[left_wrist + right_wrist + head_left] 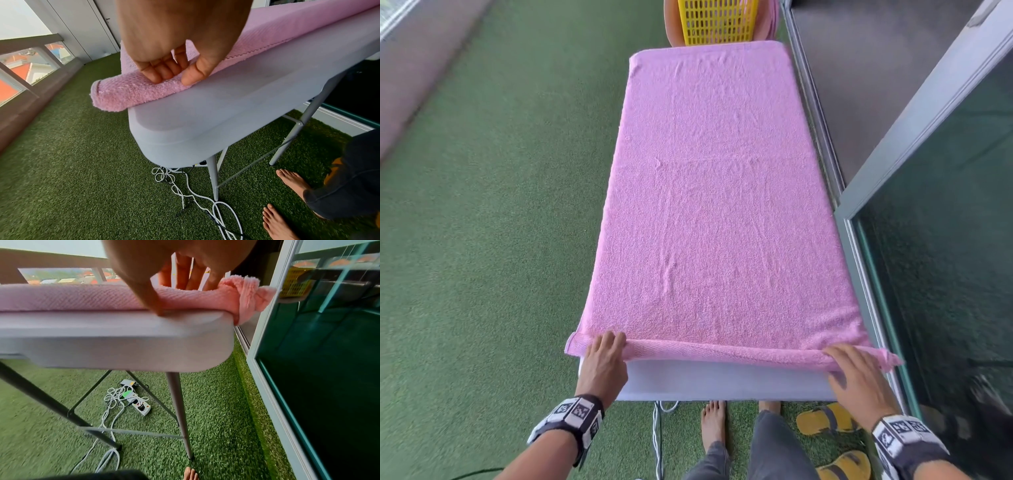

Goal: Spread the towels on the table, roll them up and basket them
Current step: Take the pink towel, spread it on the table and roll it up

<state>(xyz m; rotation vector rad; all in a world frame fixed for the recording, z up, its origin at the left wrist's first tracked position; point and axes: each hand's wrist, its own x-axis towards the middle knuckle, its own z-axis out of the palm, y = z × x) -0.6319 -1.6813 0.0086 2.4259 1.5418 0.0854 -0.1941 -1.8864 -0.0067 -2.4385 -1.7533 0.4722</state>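
Head view: pink towel (709, 205) lies spread flat over the white desk (722, 380). Near edge turned over into a narrow roll. Left hand (604, 359) and right hand (858, 375) each pinch that roll, fingers curled on it. Yellow basket (717, 20) beyond far end.

Head camera looks down the counter (722, 383); both wrist cameras sit close below its near edge, sharing the towel (715, 205).

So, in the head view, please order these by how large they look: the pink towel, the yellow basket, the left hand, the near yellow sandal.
1. pink towel, by far the largest.
2. yellow basket, cut off by the frame and farthest, so unsure.
3. left hand and near yellow sandal look alike; not ranked.
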